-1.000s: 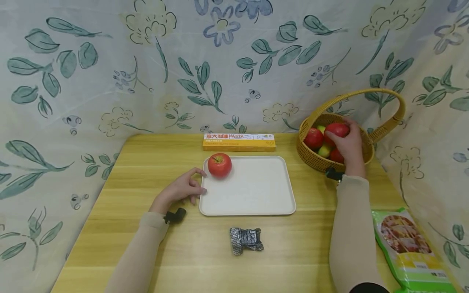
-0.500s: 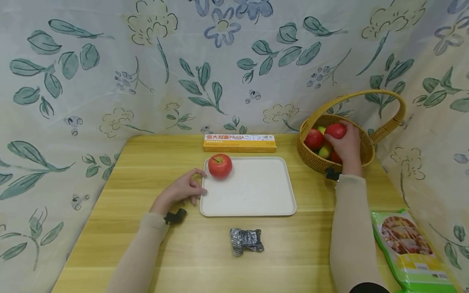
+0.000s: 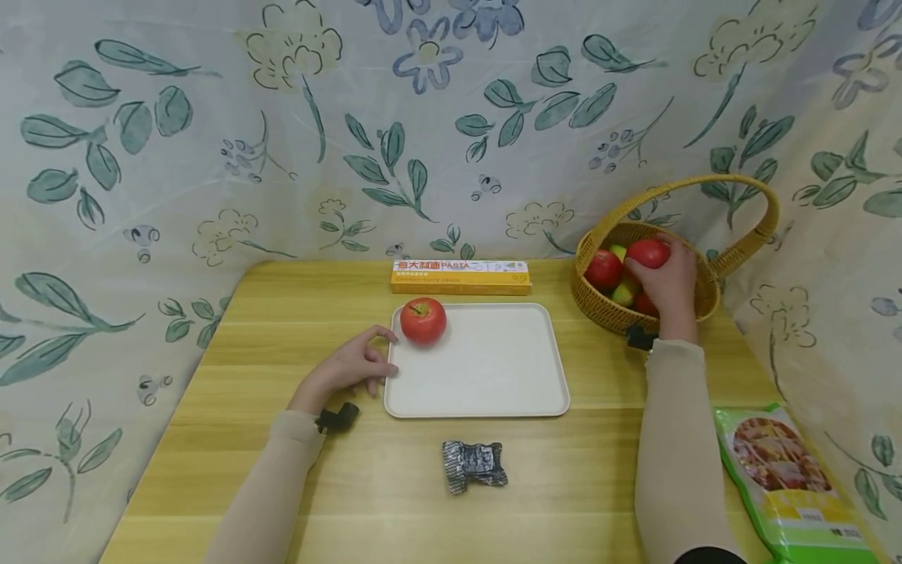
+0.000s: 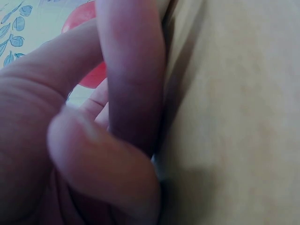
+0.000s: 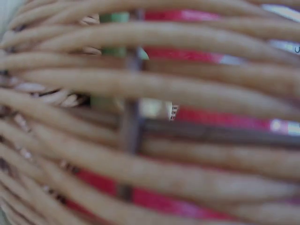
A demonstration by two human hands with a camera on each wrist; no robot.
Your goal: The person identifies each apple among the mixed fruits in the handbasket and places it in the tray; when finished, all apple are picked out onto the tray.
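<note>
So the right hand [image 3: 669, 286] is down inside the wicker basket [image 3: 599, 301], fingers curled around a red apple [image 3: 648, 253] at the top of the pile. That apple sits just above the basket rim, with another red apple [image 3: 603, 269] right beside it on the left and a small greenish fruit [image 3: 623, 293] tucked underneath between them. The basket sits at the back right corner of the desk [image 3: 282, 329], and its arched handle [image 3: 764, 211] loops over behind the hand. The right wrist view is basically just basket weave [image 5: 154, 117] up close, with red and green bits showing through the gaps.

The left hand [image 3: 348, 366] holds nothing. It rests on the desk, fingers loosely bent, fingertips touching the left edge of the white tray [image 3: 493, 376]. A second red apple [image 3: 423, 319] sits in the tray's back left corner, just beyond the index finger.

Other stuff around: a yellow pasta box [image 3: 460, 276] lies flat along the back edge behind the tray, a crumpled silver wrapper [image 3: 474, 464] sits in front of the tray, and a green snack bag [image 3: 789, 478] lies at the right front edge of the desk.
</note>
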